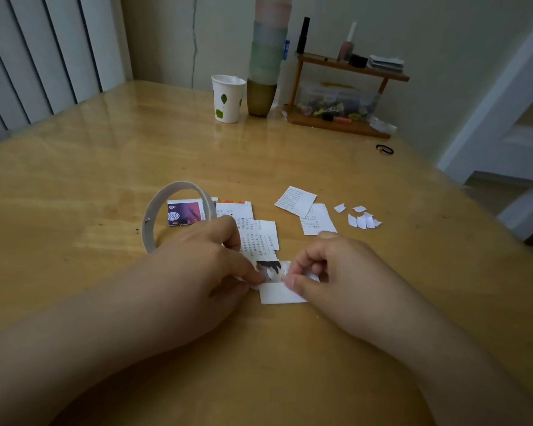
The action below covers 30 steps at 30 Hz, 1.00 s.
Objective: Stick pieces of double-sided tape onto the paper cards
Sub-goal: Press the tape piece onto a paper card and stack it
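A small paper card [274, 269] with a dark printed figure lies on the wooden table [105, 167] between my hands. My left hand [203, 265] pinches its left edge with thumb and fingertips. My right hand [326, 272] has its fingers curled and pinches at the card's right side, where a white strip of tape [282, 294] runs along the card's near edge. A thin roll of double-sided tape [166, 210] stands on edge at the left. More printed cards [259, 233] lie behind the held one.
Two printed cards [305, 207] and several white paper scraps [362, 218] lie to the right. A purple card [183, 213] sits behind the roll. At the back stand a paper cup [228, 98], stacked cups [266, 56] and a wooden shelf [345, 96]. A hair tie [384, 149] lies near the right edge.
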Available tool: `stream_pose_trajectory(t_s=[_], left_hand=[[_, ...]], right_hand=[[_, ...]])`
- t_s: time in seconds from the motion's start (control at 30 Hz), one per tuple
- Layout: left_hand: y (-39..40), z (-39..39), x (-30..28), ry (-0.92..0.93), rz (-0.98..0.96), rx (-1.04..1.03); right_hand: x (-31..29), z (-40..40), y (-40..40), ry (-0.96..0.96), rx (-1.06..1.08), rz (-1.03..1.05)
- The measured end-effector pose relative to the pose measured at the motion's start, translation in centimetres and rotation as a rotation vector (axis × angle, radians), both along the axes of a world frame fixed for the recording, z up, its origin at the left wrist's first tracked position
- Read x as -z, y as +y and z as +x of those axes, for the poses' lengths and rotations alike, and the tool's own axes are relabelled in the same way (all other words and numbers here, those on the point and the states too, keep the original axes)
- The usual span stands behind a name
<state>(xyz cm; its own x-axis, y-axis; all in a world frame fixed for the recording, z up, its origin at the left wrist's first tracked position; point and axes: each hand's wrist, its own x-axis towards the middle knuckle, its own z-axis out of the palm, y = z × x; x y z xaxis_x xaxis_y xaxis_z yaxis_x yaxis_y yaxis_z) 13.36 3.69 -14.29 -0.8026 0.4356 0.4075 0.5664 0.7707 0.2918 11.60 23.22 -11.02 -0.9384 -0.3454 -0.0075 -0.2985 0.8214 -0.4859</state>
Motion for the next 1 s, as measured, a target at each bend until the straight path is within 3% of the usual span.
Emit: stream_pose_trajectory(t_s=[0.23, 0.43, 0.63, 0.8, 1.0], left_hand=[[0.2, 0.0, -0.2, -0.013, 0.004, 0.024], [0.1, 0.4, -0.3, -0.038, 0.001, -0.017], [0.3, 0.4, -0.5, -0.034, -0.002, 0.01], [0.1, 0.3, -0.4, -0.091, 0.006, -0.054], [0.2, 0.4, -0.8, -0.109, -0.013, 0.006]], right_hand=[[0.3, -0.2, -1.8, 0.076, -0.056, 0.02], [-0.3, 0.0, 0.3, -0.039, -0.009, 0.015], [0.4, -0.2, -1.8, 0.071, -0.076, 0.031], [0.0, -0.1, 0.2, -0.026, -0.02, -0.019], [0.5, -0.2, -1.8, 0.081, -0.056, -0.002]])
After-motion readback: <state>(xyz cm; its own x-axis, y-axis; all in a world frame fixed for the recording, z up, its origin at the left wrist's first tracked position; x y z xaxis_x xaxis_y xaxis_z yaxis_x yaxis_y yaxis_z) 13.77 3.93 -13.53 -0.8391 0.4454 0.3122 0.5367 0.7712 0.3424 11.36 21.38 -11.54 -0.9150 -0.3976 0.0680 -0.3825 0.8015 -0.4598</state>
